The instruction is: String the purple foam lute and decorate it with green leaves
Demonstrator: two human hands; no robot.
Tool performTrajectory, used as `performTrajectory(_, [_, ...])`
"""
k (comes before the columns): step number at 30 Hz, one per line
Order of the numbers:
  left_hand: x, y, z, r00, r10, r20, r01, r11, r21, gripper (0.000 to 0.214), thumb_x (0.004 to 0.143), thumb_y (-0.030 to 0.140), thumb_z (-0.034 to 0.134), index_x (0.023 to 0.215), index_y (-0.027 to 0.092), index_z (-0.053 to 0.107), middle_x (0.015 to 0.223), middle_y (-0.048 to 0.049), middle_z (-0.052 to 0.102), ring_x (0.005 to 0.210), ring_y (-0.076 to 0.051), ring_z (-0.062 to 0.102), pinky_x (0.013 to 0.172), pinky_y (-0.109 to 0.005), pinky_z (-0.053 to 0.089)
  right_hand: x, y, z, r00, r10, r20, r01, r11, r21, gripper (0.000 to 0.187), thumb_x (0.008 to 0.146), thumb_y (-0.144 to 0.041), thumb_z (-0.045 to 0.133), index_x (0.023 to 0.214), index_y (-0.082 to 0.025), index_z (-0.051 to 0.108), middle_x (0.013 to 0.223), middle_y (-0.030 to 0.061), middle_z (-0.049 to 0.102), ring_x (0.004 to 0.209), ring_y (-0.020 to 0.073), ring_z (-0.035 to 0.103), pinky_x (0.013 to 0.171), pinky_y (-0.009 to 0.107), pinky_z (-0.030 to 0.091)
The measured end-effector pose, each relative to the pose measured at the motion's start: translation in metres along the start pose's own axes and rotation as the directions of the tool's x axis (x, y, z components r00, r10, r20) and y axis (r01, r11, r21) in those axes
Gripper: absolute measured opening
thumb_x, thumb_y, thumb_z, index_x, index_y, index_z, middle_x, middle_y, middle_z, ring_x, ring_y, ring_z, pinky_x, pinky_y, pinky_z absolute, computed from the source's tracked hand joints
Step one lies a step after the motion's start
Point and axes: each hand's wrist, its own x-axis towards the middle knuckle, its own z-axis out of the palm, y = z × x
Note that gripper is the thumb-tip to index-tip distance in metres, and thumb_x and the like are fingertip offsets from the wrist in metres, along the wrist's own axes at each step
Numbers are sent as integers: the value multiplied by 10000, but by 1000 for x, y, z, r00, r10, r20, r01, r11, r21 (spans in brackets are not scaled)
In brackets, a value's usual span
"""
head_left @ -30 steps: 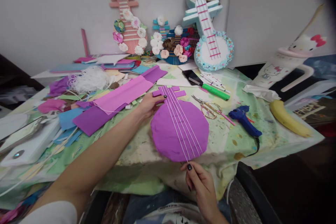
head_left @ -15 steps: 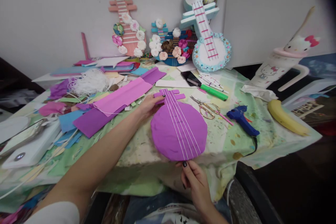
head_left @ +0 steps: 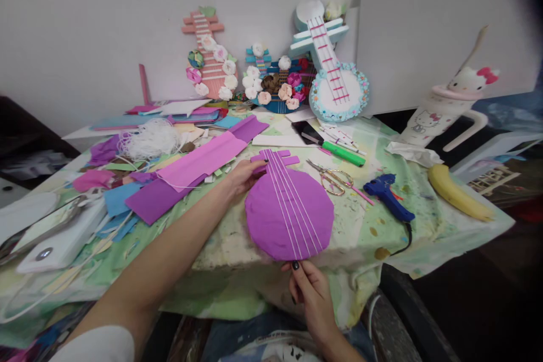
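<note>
A purple paper-covered toy lute (head_left: pixel 271 215) lies on the table's front part, its round body toward me and its short neck pointing away. Several white strings (head_left: pixel 292 203) run from the neck across the body to the lower rim. My left hand (head_left: pixel 249 175) grips the neck from the left, beside the small purple crossbars (head_left: pixel 289 157). At the lower rim, my right hand (head_left: pixel 309 288) is closed with thumb and fingers pinching the edge where the strings end. Parts of its fingers are hidden under the rim.
Right of the lute lie scissors (head_left: pixel 333 178), a blue glue gun (head_left: pixel 388 195), a green cutter (head_left: pixel 343 154) and a banana (head_left: pixel 458 192). Purple crepe paper (head_left: pixel 165 198) and white string (head_left: pixel 148 140) cover the left. Decorated lutes (head_left: pixel 339 90) lean on the wall; a cup (head_left: pixel 432 119) stands right.
The camera view has tilted slightly, so the background sits lower. Both hands keep their hold on the lute, which has hardly moved.
</note>
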Motion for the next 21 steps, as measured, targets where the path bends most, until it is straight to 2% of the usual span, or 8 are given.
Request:
performTrajectory(3, [0,8,-7,996,-68,-49,70,997,34,139,728,211,686,838,150,627,769,-69,666,606,-154,646,537,-262,533,1,-3,2,1000,4,7,-4,1000,8,534,718,-661,576,694,-128,597,400,-60,393,381,64,314,412,197,237])
performTrajectory(5, [-4,16,-16,989,-22,-149,42,990,131,228,724,294,701,859,152,586,808,-84,636,618,-182,650,538,-303,538,2,-5,3,1000,-4,14,3,1000,15,526,731,-651,570,708,-127,596,410,-58,400,384,64,321,417,198,240])
performTrajectory(7, [-17,23,-27,950,149,-274,-61,950,306,308,689,332,729,872,152,560,859,-94,611,640,-185,639,528,-298,531,3,-5,3,1000,-16,22,15,1000,21,508,744,-631,571,714,-124,597,418,-55,413,388,62,332,424,198,247])
performTrajectory(9, [-41,26,-35,858,390,-334,-181,838,515,333,647,316,753,883,168,571,909,-79,604,680,-159,612,494,-228,495,3,-5,4,999,-19,36,18,999,29,490,754,-609,575,720,-121,599,420,-54,424,389,59,338,430,198,253])
performTrajectory(10, [-58,24,-37,806,501,-316,-226,753,618,299,645,302,746,867,177,589,902,-65,609,689,-148,597,472,-194,466,3,-5,4,999,-17,43,16,999,36,483,756,-600,579,723,-119,601,420,-54,429,388,57,338,429,197,251])
performTrajectory(12, [-95,15,-35,774,584,-246,-226,617,753,176,680,302,701,785,194,610,779,-31,621,623,-132,569,431,-171,417,3,-6,5,999,-9,50,6,999,54,473,757,-587,586,733,-115,606,419,-54,435,387,55,339,420,192,242])
performTrajectory(16, [-161,-20,-19,939,322,-125,-102,604,791,269,765,350,601,549,190,599,464,-2,554,417,-108,499,394,-187,371,6,-14,8,998,28,53,-34,993,111,455,748,-561,610,780,-107,614,405,-61,442,364,41,309,383,174,206])
performTrajectory(21, [-176,-54,7,993,35,-116,29,863,505,308,745,452,622,666,156,647,584,-57,658,413,-140,572,384,-219,434,19,-33,14,988,121,100,-140,966,218,414,719,-531,635,814,-132,580,381,-82,461,286,17,232,308,147,152])
